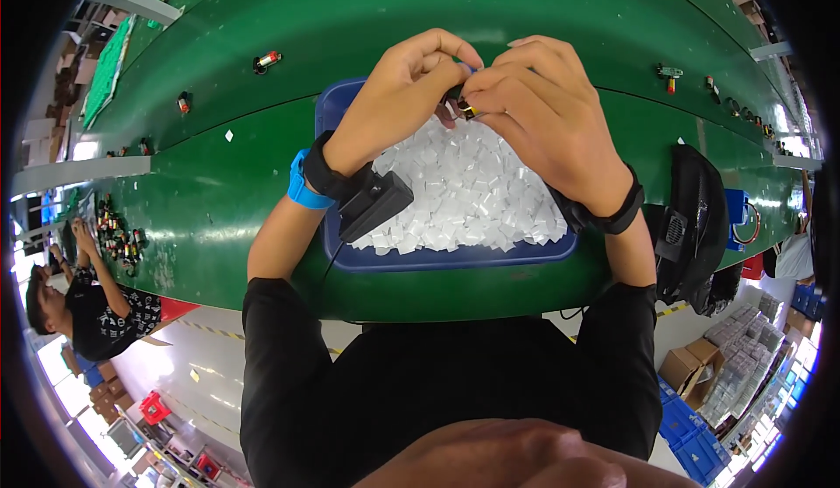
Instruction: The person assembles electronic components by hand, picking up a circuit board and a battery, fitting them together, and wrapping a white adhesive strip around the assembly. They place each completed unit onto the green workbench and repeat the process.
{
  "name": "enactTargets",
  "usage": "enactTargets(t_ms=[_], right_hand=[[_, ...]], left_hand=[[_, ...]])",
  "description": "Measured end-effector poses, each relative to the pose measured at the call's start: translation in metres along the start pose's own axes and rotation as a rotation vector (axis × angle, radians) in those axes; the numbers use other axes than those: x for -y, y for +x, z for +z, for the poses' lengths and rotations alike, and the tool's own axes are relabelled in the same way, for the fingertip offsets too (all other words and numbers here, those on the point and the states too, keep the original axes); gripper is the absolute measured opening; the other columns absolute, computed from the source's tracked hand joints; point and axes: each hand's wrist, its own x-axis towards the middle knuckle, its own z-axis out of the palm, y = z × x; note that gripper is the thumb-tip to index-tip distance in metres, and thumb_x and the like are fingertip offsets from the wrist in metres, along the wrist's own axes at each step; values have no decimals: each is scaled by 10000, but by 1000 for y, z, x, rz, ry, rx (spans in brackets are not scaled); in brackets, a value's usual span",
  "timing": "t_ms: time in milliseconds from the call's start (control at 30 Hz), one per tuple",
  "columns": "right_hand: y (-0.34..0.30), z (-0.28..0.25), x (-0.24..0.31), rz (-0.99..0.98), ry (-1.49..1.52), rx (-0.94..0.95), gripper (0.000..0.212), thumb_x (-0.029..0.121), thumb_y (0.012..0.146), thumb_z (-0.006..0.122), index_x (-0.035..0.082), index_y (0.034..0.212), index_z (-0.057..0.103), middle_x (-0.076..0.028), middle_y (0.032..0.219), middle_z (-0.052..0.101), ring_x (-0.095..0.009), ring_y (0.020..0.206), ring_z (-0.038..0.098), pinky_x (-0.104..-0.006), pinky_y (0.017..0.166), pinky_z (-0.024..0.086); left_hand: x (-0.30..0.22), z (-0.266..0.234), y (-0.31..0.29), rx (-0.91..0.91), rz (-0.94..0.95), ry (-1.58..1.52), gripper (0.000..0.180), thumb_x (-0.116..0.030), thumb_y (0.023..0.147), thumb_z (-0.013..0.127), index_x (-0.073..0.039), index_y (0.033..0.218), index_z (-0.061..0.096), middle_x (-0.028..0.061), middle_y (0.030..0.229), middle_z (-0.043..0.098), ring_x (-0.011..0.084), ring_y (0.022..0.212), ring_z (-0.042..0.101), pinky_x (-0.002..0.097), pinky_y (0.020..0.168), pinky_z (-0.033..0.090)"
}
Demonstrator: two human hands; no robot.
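Note:
Over a blue tray [455, 263] heaped with small white translucent pieces [477, 195], my two hands meet. My left hand [407, 85] is closed in a pinch on a small dark part [457, 101] with a shiny yellowish metal bit. From the other side my right hand [542, 107] has its fingers curled tightly round the same part. Fingers hide most of it, so its exact kind is not clear. A bit of blue shows between the fingertips. Black bands circle both wrists, with a blue strap and a black box-shaped device on the left one.
Small motor-like assemblies [268, 61] lie scattered on the green bench [219, 252], one [670, 77] at the far right. A black bag [696, 217] stands to the right beside a blue box [740, 217]. At left, a co-worker [109, 313] sits by a pile of assemblies [121, 234].

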Motion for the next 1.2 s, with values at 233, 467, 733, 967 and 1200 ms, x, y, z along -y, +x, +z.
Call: enactTargets(t_ms=[233, 467, 733, 967, 1200], right_hand=[[3, 0, 6, -85, -8, -49, 242, 35, 660, 803, 42, 874, 689, -38, 936, 716, -248, 883, 649, -365, 766, 524], [3, -8, 7, -136, -35, -104, 231, 19, 670, 807, 32, 874, 700, -51, 944, 730, -242, 853, 656, -347, 724, 534], [4, -15, 6, -6, 7, -176, 243, -28, 668, 819, 27, 874, 703, -56, 972, 743, -242, 845, 658, -313, 674, 537], [6, -8, 9, -20, -99, -224, 280, 5, 591, 799, 54, 845, 695, -23, 883, 709, -215, 797, 645, -294, 612, 529], [3, -7, 3, 70, -36, -179, 296, -35, 637, 834, 46, 892, 705, -46, 966, 715, -236, 849, 636, -315, 704, 517]], left_hand=[[-5, -1, -7, -21, -93, -308, 368, -274, 975, 528, -15, 1231, 573, 30, 855, 610, 153, 756, 617, 316, 660, 556], [-20, 0, -12, 101, -112, -420, 383, -279, 979, 494, -7, 1229, 592, 26, 861, 589, 169, 772, 619, 309, 673, 538], [-24, 1, -15, 50, 47, 58, 308, -182, 978, 510, 33, 1160, 634, 56, 903, 647, 144, 733, 632, 309, 707, 560], [-18, 7, -16, 47, -45, -179, 270, -59, 942, 528, 57, 1168, 620, 90, 961, 667, 189, 787, 720, 298, 743, 580], [-20, 6, -17, -8, 20, -109, 296, -28, 933, 551, 62, 1210, 609, 100, 933, 686, 201, 798, 733, 280, 718, 585]])
